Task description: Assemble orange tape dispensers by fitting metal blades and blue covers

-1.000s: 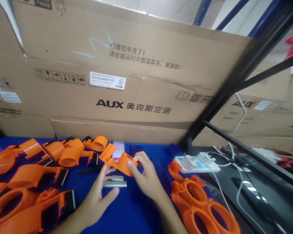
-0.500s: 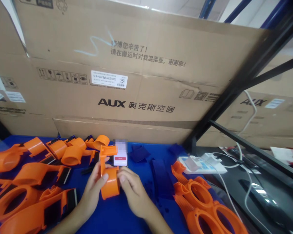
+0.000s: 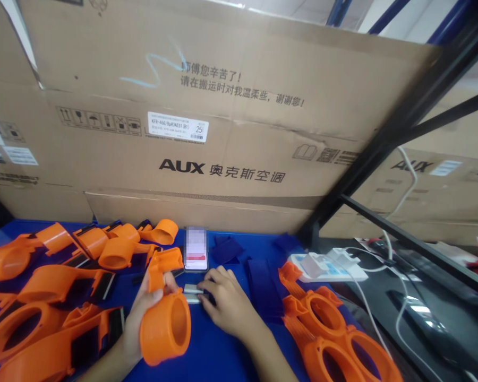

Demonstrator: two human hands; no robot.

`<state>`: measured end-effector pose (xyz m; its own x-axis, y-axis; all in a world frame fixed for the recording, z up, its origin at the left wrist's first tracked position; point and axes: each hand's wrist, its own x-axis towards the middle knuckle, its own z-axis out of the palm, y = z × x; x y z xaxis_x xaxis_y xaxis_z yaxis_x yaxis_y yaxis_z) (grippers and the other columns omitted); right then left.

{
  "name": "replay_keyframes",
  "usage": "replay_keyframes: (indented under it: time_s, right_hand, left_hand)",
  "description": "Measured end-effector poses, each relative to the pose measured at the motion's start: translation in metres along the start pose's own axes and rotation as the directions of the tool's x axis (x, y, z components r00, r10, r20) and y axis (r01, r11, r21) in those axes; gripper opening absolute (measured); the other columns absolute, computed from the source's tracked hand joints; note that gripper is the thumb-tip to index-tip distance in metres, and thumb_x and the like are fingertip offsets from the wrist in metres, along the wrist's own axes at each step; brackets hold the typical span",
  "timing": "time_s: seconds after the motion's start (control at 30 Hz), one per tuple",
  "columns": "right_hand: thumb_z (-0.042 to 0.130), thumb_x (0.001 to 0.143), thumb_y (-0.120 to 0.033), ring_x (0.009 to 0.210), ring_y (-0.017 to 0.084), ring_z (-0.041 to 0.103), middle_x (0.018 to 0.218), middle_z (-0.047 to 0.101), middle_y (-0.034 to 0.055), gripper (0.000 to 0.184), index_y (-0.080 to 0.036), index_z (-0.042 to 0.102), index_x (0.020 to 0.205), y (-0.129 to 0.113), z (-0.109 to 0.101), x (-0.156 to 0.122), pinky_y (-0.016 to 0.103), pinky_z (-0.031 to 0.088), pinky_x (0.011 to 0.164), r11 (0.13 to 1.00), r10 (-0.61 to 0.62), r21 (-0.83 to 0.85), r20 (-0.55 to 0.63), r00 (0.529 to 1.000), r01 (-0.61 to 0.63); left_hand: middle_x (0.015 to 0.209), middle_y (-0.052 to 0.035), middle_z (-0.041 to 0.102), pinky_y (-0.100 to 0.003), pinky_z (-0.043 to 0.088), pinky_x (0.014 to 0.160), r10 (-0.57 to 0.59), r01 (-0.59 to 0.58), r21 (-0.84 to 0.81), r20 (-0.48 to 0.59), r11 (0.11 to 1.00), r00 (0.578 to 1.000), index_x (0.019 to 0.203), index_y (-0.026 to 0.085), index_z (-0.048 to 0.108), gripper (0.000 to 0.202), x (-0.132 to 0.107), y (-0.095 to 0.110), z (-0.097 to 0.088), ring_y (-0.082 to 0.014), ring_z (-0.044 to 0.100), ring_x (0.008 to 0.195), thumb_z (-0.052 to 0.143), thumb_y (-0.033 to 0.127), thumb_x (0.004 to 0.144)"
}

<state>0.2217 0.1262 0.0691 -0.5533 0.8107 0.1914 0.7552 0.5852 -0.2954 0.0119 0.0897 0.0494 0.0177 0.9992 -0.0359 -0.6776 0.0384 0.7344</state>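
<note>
Here, closest to us in the middle, an orange holder (image 3: 155, 329) is up above the blue worktop (image 3: 211, 355), its wide round ring below and its narrow arm above, the ring's opening turned to the right. The left hand (image 3: 137, 315) is closed round it, thumb laid across the place where arm meets ring. We judge it to be moulded plastic: light, stiff enough not to give under a thumb, a little slick on its smooth curve; we would take hold at that neck, or pinch the ring's wall, and spare the thinner arm, which might crack under a hard twist. Just beyond, the right hand (image 3: 227, 300) sits low, fingers bent at the right-hand ends of two flat metal strips (image 3: 191, 289); we cannot tell whether it grips one or merely touches. The strips look thin and hard, perhaps slippery, so we would lift them by their ends and mind the edges. To the left lies a pile of orange pieces (image 3: 50, 284), to the right a cluster of orange rings (image 3: 311, 353). Past the strips lies a phone (image 3: 196, 261), and tall cardboard (image 3: 223, 138) stands behind everything.
</note>
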Motion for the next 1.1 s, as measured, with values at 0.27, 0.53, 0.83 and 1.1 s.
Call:
replay_keyframes:
  time_s: [0.27,0.53,0.83,1.1]
  right_hand:
    - [0.054,0.1,-0.02,0.09,0.022,0.056,0.098,0.066,0.0082,0.015,-0.021,0.068,0.094,0.001,0.011,0.005,0.036,0.041,0.079,0.999,-0.023,-0.032,-0.106,0.994,0.02]
    - [0.041,0.107,-0.039,0.063,0.016,0.059,0.072,0.063,-0.0006,0.027,-0.023,0.053,0.089,0.0,0.0,0.003,0.027,0.045,0.062,0.711,0.327,0.697,-0.215,0.92,-0.09]
    - [0.054,0.102,-0.051,0.056,0.013,0.049,0.061,0.054,-0.0044,0.035,-0.021,0.061,0.087,-0.002,-0.002,0.003,0.024,0.04,0.055,0.584,0.382,0.806,-0.17,0.908,-0.095]
    - [0.053,0.102,-0.052,0.057,0.012,0.049,0.062,0.052,-0.0047,0.037,-0.021,0.061,0.084,0.001,-0.004,0.004,0.023,0.039,0.055,0.608,0.36,0.788,-0.162,0.919,-0.099]
  left_hand:
    - [0.055,0.0028,0.061,-0.029,0.049,0.057,-0.073,0.072,0.096,0.012,0.993,0.997,0.092,0.021,0.062,0.025,0.004,-0.012,0.002,-0.0163,0.057,0.052,0.077,0.037,0.081]
    - [0.059,0.0047,0.065,-0.025,0.051,0.057,-0.107,0.116,0.203,-0.053,0.972,0.993,0.103,0.024,0.059,0.035,0.011,-0.017,-0.008,-0.0131,0.056,0.05,0.079,0.042,0.081]
    - [0.059,0.0046,0.063,-0.02,0.044,0.053,-0.099,0.096,0.326,-0.009,0.941,0.995,0.124,0.025,0.055,0.05,0.008,-0.014,-0.008,-0.012,0.054,0.051,0.077,0.044,0.084]
    - [0.059,0.0046,0.063,-0.02,0.043,0.052,-0.076,0.077,0.35,-0.019,0.934,0.997,0.126,0.024,0.057,0.053,0.007,-0.013,-0.003,-0.0122,0.053,0.051,0.077,0.046,0.082]
